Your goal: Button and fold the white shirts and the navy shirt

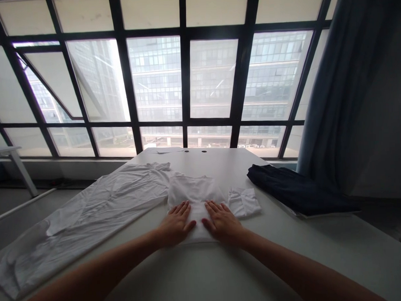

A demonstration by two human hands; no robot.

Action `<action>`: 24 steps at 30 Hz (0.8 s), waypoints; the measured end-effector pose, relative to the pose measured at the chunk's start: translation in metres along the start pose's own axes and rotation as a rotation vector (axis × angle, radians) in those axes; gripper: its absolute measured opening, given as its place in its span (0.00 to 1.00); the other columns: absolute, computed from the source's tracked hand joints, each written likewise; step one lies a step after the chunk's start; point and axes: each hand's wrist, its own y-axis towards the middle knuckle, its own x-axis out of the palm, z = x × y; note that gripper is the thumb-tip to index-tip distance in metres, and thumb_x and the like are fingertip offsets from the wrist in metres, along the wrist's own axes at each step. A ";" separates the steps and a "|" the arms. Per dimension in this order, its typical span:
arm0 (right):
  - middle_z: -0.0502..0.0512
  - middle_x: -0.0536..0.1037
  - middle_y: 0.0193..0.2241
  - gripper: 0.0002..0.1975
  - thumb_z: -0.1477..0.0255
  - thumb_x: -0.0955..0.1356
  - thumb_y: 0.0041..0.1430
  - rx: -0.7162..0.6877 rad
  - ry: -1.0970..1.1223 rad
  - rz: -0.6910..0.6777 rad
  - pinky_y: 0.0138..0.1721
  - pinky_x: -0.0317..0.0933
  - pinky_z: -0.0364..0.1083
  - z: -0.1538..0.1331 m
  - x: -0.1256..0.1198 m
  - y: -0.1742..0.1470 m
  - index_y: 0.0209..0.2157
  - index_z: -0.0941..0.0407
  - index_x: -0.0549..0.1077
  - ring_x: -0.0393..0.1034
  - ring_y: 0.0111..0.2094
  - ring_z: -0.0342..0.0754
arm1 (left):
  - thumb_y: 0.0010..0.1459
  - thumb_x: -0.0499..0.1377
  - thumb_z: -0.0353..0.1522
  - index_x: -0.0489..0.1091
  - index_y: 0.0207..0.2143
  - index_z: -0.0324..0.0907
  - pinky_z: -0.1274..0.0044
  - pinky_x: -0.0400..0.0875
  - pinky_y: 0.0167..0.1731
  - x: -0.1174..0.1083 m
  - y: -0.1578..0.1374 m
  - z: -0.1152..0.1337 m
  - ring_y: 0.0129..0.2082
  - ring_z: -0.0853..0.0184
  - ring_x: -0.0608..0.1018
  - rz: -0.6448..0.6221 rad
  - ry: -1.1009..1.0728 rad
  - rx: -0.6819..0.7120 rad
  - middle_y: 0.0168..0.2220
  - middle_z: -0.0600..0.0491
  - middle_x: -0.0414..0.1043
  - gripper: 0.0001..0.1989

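A white garment (195, 190) lies partly folded on the white table, directly in front of me. My left hand (177, 224) rests flat on its left side, fingers stretched out and thumb pointing inward. On the right side my right hand (224, 222) lies flat in the same way, palm down. Part of the cloth, perhaps a sleeve (244, 201), sticks out to the right past my right hand. The parts of the cloth under both palms are hidden.
Another white garment (113, 202), wrinkled and spread long, covers the table's left side. A folded dark blue cloth (297, 189) lies at the right edge. Behind the table (217, 156) stand large windows (155, 82), with a blue curtain (330, 89) at the right.
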 end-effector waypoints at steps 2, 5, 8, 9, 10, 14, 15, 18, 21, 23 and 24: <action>0.67 0.52 0.67 0.36 0.54 0.54 0.68 0.036 -0.008 -0.020 0.67 0.35 0.59 0.007 -0.005 0.002 0.66 0.67 0.55 0.43 0.68 0.57 | 0.67 0.38 0.51 0.48 0.68 0.31 0.61 0.42 0.66 -0.005 0.007 -0.017 0.70 0.54 0.45 -0.008 0.027 -0.041 0.70 0.36 0.40 0.39; 0.67 0.51 0.68 0.35 0.56 0.54 0.69 0.050 0.000 -0.044 0.67 0.33 0.59 0.010 -0.013 0.020 0.67 0.66 0.54 0.40 0.69 0.56 | 0.67 0.40 0.48 0.48 0.68 0.29 0.59 0.40 0.65 -0.014 0.029 -0.035 0.70 0.52 0.42 0.023 0.087 -0.120 0.70 0.34 0.38 0.37; 0.66 0.49 0.68 0.35 0.56 0.54 0.69 0.055 0.028 -0.078 0.66 0.32 0.58 0.012 -0.014 0.050 0.67 0.64 0.52 0.39 0.69 0.55 | 0.68 0.40 0.46 0.48 0.67 0.29 0.59 0.41 0.65 -0.019 0.059 -0.048 0.70 0.52 0.43 0.051 0.114 -0.178 0.70 0.34 0.38 0.35; 0.66 0.48 0.68 0.35 0.55 0.53 0.69 0.066 0.032 -0.093 0.66 0.32 0.58 0.014 -0.013 0.062 0.68 0.64 0.52 0.38 0.69 0.55 | 0.68 0.39 0.46 0.48 0.67 0.29 0.59 0.42 0.65 -0.020 0.069 -0.052 0.70 0.53 0.43 0.049 0.117 -0.194 0.70 0.35 0.39 0.35; 0.65 0.48 0.69 0.35 0.55 0.53 0.69 0.075 0.032 -0.104 0.67 0.32 0.58 0.016 -0.012 0.072 0.68 0.63 0.52 0.38 0.69 0.54 | 0.68 0.38 0.46 0.48 0.67 0.30 0.61 0.42 0.65 -0.020 0.078 -0.055 0.70 0.54 0.44 0.046 0.120 -0.210 0.70 0.36 0.39 0.35; 0.61 0.46 0.69 0.35 0.54 0.52 0.69 0.071 0.020 -0.119 0.67 0.31 0.57 0.026 -0.006 0.112 0.69 0.61 0.50 0.37 0.70 0.52 | 0.68 0.37 0.46 0.48 0.68 0.34 0.63 0.42 0.66 -0.020 0.107 -0.067 0.70 0.56 0.45 0.035 0.122 -0.254 0.70 0.40 0.40 0.34; 0.61 0.46 0.69 0.35 0.54 0.52 0.68 0.069 0.021 -0.117 0.67 0.31 0.57 0.029 -0.005 0.121 0.69 0.61 0.49 0.36 0.70 0.52 | 0.68 0.38 0.46 0.49 0.68 0.33 0.63 0.42 0.66 -0.020 0.112 -0.069 0.70 0.56 0.45 0.039 0.119 -0.252 0.70 0.40 0.40 0.34; 0.61 0.45 0.70 0.35 0.54 0.52 0.68 0.098 0.029 -0.115 0.67 0.31 0.57 0.038 -0.002 0.140 0.69 0.61 0.48 0.36 0.70 0.52 | 0.68 0.38 0.46 0.48 0.68 0.33 0.63 0.42 0.66 -0.017 0.121 -0.078 0.70 0.57 0.44 0.037 0.087 -0.249 0.70 0.41 0.39 0.35; 0.60 0.43 0.70 0.36 0.54 0.51 0.68 0.167 0.032 -0.129 0.67 0.31 0.56 0.055 0.001 0.150 0.69 0.60 0.47 0.35 0.70 0.51 | 0.67 0.38 0.47 0.46 0.69 0.35 0.63 0.42 0.66 -0.016 0.122 -0.089 0.70 0.58 0.44 0.006 0.037 -0.255 0.71 0.44 0.37 0.35; 0.58 0.42 0.70 0.36 0.53 0.49 0.69 0.230 0.030 -0.138 0.67 0.31 0.56 0.069 0.003 0.151 0.70 0.60 0.45 0.34 0.70 0.49 | 0.67 0.38 0.47 0.44 0.69 0.36 0.63 0.42 0.66 -0.016 0.120 -0.096 0.70 0.58 0.43 -0.013 0.017 -0.277 0.71 0.45 0.35 0.35; 0.58 0.41 0.70 0.36 0.53 0.49 0.69 0.268 0.028 -0.141 0.67 0.32 0.56 0.076 0.003 0.149 0.70 0.60 0.44 0.34 0.70 0.49 | 0.67 0.38 0.46 0.44 0.69 0.36 0.63 0.42 0.66 -0.017 0.117 -0.100 0.70 0.58 0.43 -0.018 0.011 -0.295 0.71 0.44 0.35 0.35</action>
